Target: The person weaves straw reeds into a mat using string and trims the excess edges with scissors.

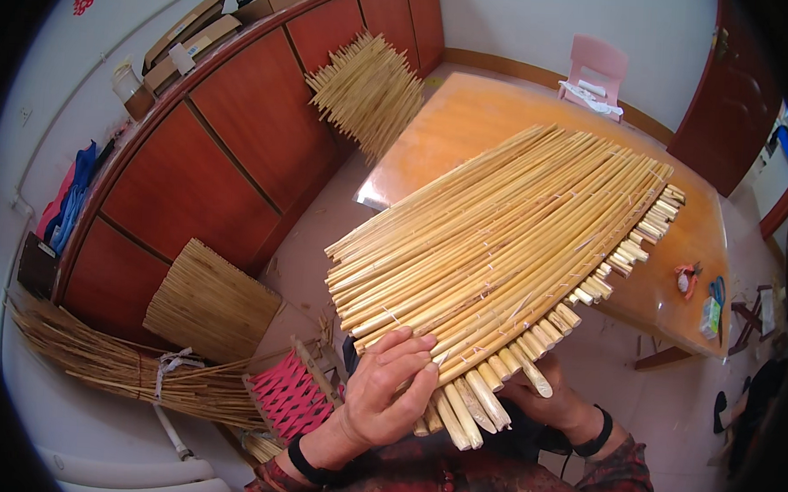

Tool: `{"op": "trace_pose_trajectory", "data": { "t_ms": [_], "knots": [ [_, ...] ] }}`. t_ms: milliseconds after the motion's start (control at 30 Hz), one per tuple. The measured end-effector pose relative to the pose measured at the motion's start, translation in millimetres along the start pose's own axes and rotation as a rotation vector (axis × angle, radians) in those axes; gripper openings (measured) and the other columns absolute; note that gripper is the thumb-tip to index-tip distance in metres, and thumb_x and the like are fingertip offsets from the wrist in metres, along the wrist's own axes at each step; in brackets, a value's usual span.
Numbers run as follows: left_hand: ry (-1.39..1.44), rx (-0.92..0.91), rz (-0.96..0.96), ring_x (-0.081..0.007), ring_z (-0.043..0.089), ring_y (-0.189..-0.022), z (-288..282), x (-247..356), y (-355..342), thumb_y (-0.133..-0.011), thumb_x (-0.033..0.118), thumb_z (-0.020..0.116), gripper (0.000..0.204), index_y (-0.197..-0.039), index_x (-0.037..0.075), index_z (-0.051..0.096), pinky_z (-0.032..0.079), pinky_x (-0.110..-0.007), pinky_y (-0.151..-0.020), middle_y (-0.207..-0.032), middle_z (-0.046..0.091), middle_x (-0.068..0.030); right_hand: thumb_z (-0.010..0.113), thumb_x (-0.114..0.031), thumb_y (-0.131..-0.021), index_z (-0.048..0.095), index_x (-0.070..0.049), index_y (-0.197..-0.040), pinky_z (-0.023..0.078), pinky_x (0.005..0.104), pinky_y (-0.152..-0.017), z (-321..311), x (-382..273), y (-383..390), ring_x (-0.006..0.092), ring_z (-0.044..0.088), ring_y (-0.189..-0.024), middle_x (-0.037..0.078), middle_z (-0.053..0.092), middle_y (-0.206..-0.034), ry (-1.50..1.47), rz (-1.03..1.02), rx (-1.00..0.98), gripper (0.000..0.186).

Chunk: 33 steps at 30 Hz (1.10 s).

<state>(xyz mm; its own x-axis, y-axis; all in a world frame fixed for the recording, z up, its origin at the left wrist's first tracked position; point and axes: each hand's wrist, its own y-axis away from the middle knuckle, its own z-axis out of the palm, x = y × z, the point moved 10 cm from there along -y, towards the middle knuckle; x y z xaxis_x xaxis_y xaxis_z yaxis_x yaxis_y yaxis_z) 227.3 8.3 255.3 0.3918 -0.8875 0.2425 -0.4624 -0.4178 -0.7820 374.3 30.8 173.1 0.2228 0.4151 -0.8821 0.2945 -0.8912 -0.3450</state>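
Stitched stalk mat is up in front of the table, left hand clamped on its near corner, right hand under the cut ends (grip hidden, can't tell). Probably light, stiff lengthwise, floppier across; best gripped at those thick ends.
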Motion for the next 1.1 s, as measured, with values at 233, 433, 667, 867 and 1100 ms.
{"op": "trace_pose_trajectory", "data": {
  "t_ms": [233,433,667,867,1100],
  "knots": [
    [0.008,-0.017,-0.021,-0.0302,0.061,-0.091,5,-1,5,-0.070,-0.004,0.063,0.021,-0.091,-0.002,0.057,0.047,-0.044,-0.084,-0.094,0.055,-0.0135,0.064,-0.007,-0.077,0.067,-0.002,-0.084,0.049,0.0296,-0.069,0,5,4,0.0200,0.063,-0.077,0.011,0.065,-0.083,-0.008,0.046,0.009,0.009],
    [-0.036,0.006,-0.039,-0.0290,0.061,-0.091,6,-3,7,-0.071,-0.004,0.063,0.022,-0.092,-0.001,0.057,0.047,-0.043,-0.083,-0.095,0.055,-0.0130,0.063,-0.004,-0.079,0.066,-0.001,-0.088,0.049,0.0281,-0.067,4,16,12,0.0193,0.063,-0.076,0.010,0.065,-0.085,-0.185,0.166,-0.031,0.010],
    [-0.037,0.038,-0.063,-0.0295,0.060,-0.091,14,4,20,-0.071,-0.003,0.062,0.023,-0.093,-0.001,0.057,0.046,-0.044,-0.083,-0.096,0.055,-0.0132,0.061,0.002,-0.077,0.056,-0.003,-0.059,0.041,0.0271,-0.044,-4,0,10,0.0175,0.056,-0.046,0.006,0.054,-0.051,-0.073,-0.029,0.041,0.019],
    [-0.030,0.056,-0.069,-0.0303,0.060,-0.092,18,6,21,-0.072,-0.003,0.061,0.023,-0.094,-0.002,0.056,0.046,-0.045,-0.085,-0.097,0.055,-0.0143,0.061,0.002,-0.078,0.057,-0.003,-0.060,0.042,0.0274,-0.043,-8,-4,15,0.0176,0.057,-0.046,0.006,0.056,-0.052,0.041,-0.135,0.014,0.019],
    [0.000,0.086,-0.084,-0.0309,0.059,-0.093,24,11,30,-0.073,-0.003,0.060,0.023,-0.095,-0.002,0.056,0.046,-0.045,-0.085,-0.098,0.054,-0.0147,0.064,-0.001,-0.075,0.065,-0.003,-0.090,0.051,0.0306,-0.065,0,4,24,0.0265,0.063,-0.075,0.013,0.064,-0.083,-0.009,-0.120,-0.101,0.015]
  ]
}}
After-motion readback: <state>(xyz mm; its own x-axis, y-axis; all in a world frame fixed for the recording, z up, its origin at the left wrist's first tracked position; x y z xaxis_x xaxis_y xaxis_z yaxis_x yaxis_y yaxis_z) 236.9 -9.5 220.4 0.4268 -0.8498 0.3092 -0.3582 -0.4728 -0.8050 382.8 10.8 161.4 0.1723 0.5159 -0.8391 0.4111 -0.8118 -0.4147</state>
